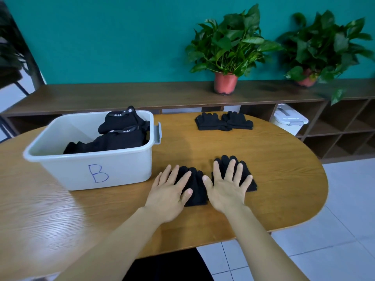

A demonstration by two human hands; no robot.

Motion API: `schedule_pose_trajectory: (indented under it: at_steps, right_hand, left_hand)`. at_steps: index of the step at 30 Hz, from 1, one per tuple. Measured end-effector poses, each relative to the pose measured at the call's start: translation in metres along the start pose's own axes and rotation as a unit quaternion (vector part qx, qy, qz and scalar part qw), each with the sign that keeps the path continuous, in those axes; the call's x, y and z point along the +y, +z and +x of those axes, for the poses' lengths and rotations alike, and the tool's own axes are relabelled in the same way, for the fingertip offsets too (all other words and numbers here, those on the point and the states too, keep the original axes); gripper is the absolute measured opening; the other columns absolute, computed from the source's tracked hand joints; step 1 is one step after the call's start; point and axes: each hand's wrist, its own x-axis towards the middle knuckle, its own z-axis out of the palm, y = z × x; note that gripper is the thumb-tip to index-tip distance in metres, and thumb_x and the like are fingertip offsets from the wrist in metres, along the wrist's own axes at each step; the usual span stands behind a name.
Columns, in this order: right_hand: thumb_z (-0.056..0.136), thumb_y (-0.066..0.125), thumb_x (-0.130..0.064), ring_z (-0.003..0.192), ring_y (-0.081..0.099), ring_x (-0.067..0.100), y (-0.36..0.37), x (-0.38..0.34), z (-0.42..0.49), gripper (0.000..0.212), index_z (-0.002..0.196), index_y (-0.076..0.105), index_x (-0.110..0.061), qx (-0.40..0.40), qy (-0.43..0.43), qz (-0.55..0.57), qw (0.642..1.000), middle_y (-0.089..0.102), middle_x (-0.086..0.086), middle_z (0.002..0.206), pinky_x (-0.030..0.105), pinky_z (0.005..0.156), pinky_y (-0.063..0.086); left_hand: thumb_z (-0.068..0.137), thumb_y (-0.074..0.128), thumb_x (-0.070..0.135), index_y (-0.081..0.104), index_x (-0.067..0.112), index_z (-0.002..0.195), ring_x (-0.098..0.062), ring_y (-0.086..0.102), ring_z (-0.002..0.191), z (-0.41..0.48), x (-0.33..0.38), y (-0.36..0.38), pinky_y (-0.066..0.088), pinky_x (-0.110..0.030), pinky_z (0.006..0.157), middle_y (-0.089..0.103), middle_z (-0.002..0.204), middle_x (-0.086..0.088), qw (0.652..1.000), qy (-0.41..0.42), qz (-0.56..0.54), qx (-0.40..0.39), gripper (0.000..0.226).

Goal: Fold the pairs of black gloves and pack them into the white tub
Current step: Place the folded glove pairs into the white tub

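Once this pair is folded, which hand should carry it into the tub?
Left, probably. The left hand lies flat on the glove beside the white tub, which stands to its left. The right hand rests on the other glove, farther off, and would have to cross over.

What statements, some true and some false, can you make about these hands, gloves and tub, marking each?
The left hand and right hand press flat on the near gloves. True.
The white tub is empty. False: packed gloves lie inside.
The far gloves lie on the wooden table beyond the hands. True.
The tub is marked A. False: the letter is B.
Both potted plants stand on the table. False: they stand on the shelf behind.
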Motion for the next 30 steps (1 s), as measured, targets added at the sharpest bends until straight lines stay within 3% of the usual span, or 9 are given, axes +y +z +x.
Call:
schedule_pose_trajectory:
  at_steps: [3,8,14,19,21,24,26,30]
  right_hand:
    - [0.103,0.008,-0.054,0.144,-0.033,0.028,-0.002,-0.016,-0.012,0.06,0.154,-0.014,-0.031,0.044,-0.093,0.003,0.995,-0.023,0.01,0.161,0.056,0.115,-0.019]
    - [0.107,0.017,-0.039,0.149,-0.02,0.025,0.006,-0.032,-0.021,0.053,0.158,0.008,-0.027,0.0,-0.171,-0.022,0.985,0.016,0.001,0.164,0.053,0.116,-0.016]
    - [0.107,0.019,-0.037,0.151,-0.005,0.023,0.02,-0.05,-0.04,0.053,0.158,0.008,-0.025,-0.007,-0.158,-0.008,0.987,0.016,0.002,0.164,0.047,0.12,-0.004]
    - [0.107,0.02,-0.038,0.147,0.012,0.023,0.031,-0.078,-0.068,0.054,0.158,0.006,-0.026,0.007,-0.181,0.01,0.983,0.013,0.003,0.164,0.04,0.114,0.013]
    - [0.106,0.019,-0.039,0.144,0.016,0.022,0.037,-0.09,-0.078,0.055,0.158,0.005,-0.026,0.009,-0.193,0.018,0.981,0.012,0.002,0.164,0.04,0.111,0.017]
    - [0.106,0.019,-0.04,0.143,0.017,0.022,0.045,-0.107,-0.089,0.055,0.158,0.005,-0.026,0.007,-0.209,0.025,0.977,0.011,0.001,0.165,0.04,0.109,0.019]
    - [0.106,0.019,-0.04,0.143,0.016,0.023,0.048,-0.118,-0.094,0.055,0.158,0.005,-0.026,0.004,-0.218,0.029,0.975,0.011,0.002,0.165,0.04,0.108,0.019]
    - [0.097,0.0,-0.047,0.143,0.018,0.023,0.052,-0.135,-0.103,0.064,0.157,0.009,-0.027,0.004,-0.241,0.023,0.97,0.016,0.001,0.164,0.041,0.107,0.02]
  left_hand:
    - [0.108,0.018,0.044,0.001,0.033,0.159,-0.016,-0.017,0.152,0.0,-0.002,-0.001,-0.01,-0.035,0.122,-0.009,0.167,0.001,1.0,0.025,-0.015,0.009,0.055]
    - [0.108,0.016,0.043,0.0,0.031,0.159,-0.011,-0.011,0.152,-0.008,-0.01,0.008,-0.01,-0.036,0.123,-0.004,0.167,0.007,1.0,0.012,-0.018,-0.007,0.055]
    - [0.108,0.014,0.043,0.0,0.031,0.159,-0.009,-0.011,0.152,-0.031,-0.023,0.009,-0.012,-0.034,0.122,-0.002,0.167,0.009,1.0,0.007,-0.013,0.005,0.055]
    - [0.089,-0.011,0.061,-0.003,0.036,0.157,-0.007,-0.01,0.152,-0.068,-0.049,0.01,-0.012,-0.037,0.121,-0.001,0.166,0.012,1.0,-0.004,-0.012,0.012,0.073]
    - [0.092,-0.007,0.06,-0.004,0.038,0.157,-0.006,-0.011,0.151,-0.083,-0.059,0.008,-0.012,-0.039,0.121,-0.002,0.166,0.014,1.0,-0.019,-0.011,0.006,0.069]
    - [0.093,-0.003,0.058,-0.003,0.039,0.156,-0.004,-0.01,0.151,-0.101,-0.075,0.008,-0.011,-0.042,0.121,-0.002,0.166,0.015,0.999,-0.04,-0.013,0.015,0.066]
    - [0.088,-0.012,0.063,-0.003,0.04,0.156,-0.004,-0.009,0.151,-0.111,-0.087,0.01,-0.01,-0.045,0.121,0.0,0.166,0.016,0.999,-0.045,-0.01,0.027,0.073]
    - [0.076,-0.027,0.074,0.0,0.043,0.156,0.001,-0.011,0.149,-0.126,-0.108,0.013,-0.011,-0.048,0.121,-0.001,0.165,0.019,0.998,-0.06,-0.022,0.024,0.09]
